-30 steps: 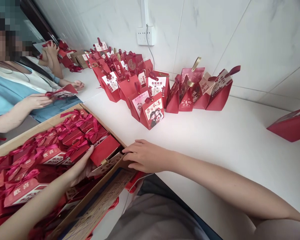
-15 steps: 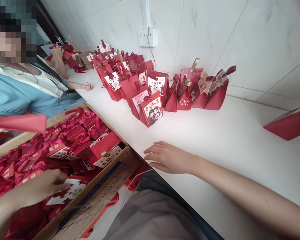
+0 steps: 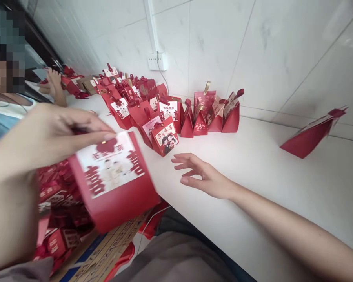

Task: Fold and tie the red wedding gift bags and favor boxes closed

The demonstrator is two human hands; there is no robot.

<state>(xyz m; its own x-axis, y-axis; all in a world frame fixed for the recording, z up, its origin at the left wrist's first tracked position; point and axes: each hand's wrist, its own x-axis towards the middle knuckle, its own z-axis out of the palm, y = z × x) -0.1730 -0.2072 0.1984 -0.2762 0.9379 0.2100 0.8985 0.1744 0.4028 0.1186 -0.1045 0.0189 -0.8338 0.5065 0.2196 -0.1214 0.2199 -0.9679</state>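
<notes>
My left hand (image 3: 67, 127) pinches a red gift box (image 3: 120, 207) by its top; a white printed card with red characters and a couple's picture lies on its front. The box is slightly blurred and hangs tilted above a cardboard carton (image 3: 106, 244). Over the white table (image 3: 253, 188), my right hand (image 3: 198, 174) has its fingers apart and holds nothing. Just beyond it stands a red box with a cartoon couple (image 3: 167, 139). The carton holds many red gift boxes (image 3: 57, 243) with ribbons, partly hidden by my left arm.
Rows of red gift boxes (image 3: 138, 94) stand along the tiled wall, below a power strip (image 3: 157, 62). One red box (image 3: 308, 135) leans apart at the right. Another person's sleeve (image 3: 1, 121) shows at the left, and a further hand (image 3: 54, 80) is behind.
My left hand has lifted a red gift box out of the carton, up and to the right. My right hand's fingers have spread more. The camera view has turned right.
</notes>
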